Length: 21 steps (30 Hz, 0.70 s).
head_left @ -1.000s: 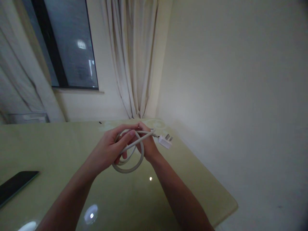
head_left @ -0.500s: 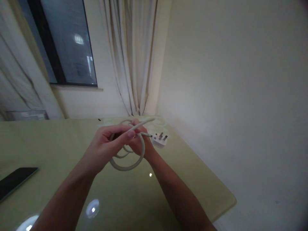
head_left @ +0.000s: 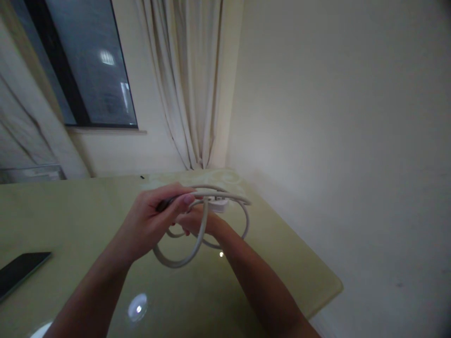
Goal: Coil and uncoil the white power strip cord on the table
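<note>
Both my hands hold a coiled white power cable (head_left: 183, 256) above a glossy yellow-green table (head_left: 88, 220). My left hand (head_left: 151, 223) is closed round the top of the coil, thumb pressed on the strands. My right hand (head_left: 195, 220) is partly hidden behind the left, its fingers curled on the cable from below. The white plug (head_left: 219, 203) sits just beyond my fingers, half hidden by a cable loop (head_left: 245, 220) that swings out to the right.
A dark phone (head_left: 21, 271) lies at the table's left edge. The table meets a cream wall (head_left: 334, 141) on the right; its front right corner (head_left: 336, 286) is near. A curtain (head_left: 190, 84) and a dark window (head_left: 84, 65) are behind.
The plug has swung in from the right and now lies close behind my fingers. A new loop of cable stands out to the right. My hands stay together.
</note>
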### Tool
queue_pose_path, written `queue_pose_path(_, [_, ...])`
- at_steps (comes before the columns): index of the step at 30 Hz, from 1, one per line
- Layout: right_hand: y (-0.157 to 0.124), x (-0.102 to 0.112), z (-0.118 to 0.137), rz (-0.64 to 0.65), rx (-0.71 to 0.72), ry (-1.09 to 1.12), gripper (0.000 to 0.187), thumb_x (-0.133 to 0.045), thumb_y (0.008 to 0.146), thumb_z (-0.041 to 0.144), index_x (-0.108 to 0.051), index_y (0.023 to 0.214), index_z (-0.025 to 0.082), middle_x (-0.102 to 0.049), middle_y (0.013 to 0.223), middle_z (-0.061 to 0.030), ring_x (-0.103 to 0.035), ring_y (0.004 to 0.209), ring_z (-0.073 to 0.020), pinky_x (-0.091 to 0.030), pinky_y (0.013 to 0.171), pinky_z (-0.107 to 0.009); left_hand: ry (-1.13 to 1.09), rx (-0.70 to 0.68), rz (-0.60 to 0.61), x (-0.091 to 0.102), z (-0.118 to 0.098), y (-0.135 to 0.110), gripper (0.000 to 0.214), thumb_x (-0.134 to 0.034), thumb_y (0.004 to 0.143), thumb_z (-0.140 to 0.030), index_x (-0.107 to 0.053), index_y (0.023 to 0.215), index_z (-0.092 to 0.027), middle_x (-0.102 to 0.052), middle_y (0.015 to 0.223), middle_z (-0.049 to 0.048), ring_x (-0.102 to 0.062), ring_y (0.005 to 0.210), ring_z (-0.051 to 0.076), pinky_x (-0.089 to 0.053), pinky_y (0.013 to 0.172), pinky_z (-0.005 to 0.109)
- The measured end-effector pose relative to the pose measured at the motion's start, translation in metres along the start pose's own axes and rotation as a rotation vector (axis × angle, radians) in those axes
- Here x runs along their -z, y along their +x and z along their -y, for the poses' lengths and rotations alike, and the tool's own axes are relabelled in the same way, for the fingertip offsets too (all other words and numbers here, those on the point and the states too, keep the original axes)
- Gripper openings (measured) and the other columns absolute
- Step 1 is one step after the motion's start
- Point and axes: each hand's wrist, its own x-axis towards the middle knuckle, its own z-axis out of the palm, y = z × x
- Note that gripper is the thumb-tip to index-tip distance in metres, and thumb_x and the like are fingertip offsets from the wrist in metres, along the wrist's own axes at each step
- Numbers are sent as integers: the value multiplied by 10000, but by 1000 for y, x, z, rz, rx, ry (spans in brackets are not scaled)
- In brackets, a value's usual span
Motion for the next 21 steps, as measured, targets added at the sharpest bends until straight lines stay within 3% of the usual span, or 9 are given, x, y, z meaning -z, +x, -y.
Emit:
queue_pose_path(5, [-10,-1,14,239,-27,124,345,-718,948,460,-642,768,175,-603,731,25,-500,583,-88,-396,511,-211,14,56,-106,2,9,0,504,-528,1048,-458,-773,704,-184,-627,668,16,-576,530,114,-410,450,222])
queue_pose_path(9, [-16,-4,22,235,-43,122,369,-766,889,516,-638,781,187,-621,765,27,-483,544,-91,-372,480,-238,219,78,-158,7,23,3,505,-572,998,-437,-739,583,-203,-632,674,24,-608,613,134,-470,609,264])
queue_pose_path(12, [-18,-2,29,103,27,-32,394,-752,907,498,-610,705,191,-577,686,32,-497,592,-109,-375,551,-252,335,132,-273,17,32,4,391,-619,937,-440,-804,678,-214,-654,672,25,-592,615,154,-431,606,293])
queue_pose_path(15, [-16,4,29,-132,177,-131,372,-700,952,453,-606,700,197,-540,655,38,-489,640,-124,-348,609,-266,295,256,-421,28,36,2,287,-686,877,-434,-848,811,-207,-698,684,28,-584,619,167,-408,583,292])
queue_pose_path(18, [-11,10,24,-420,257,-99,353,-621,992,441,-624,736,199,-553,679,32,-487,659,-130,-327,623,-275,44,422,-444,34,38,1,316,-760,821,-492,-867,903,-206,-574,540,-11,-462,513,130,-306,484,251])
queue_pose_path(20, [-6,11,19,-541,268,8,346,-611,985,450,-638,749,197,-556,682,29,-484,656,-131,-334,622,-272,-150,523,-421,33,39,2,407,-808,775,-554,-871,954,-195,-462,477,-42,-332,447,93,-191,431,228])
queue_pose_path(21, [-4,11,17,-574,266,67,339,-624,970,455,-642,751,197,-543,672,33,-471,643,-128,-334,613,-269,-230,561,-408,32,39,3,437,-838,743,-568,-869,959,-190,-485,492,-40,-311,439,79,-169,419,216])
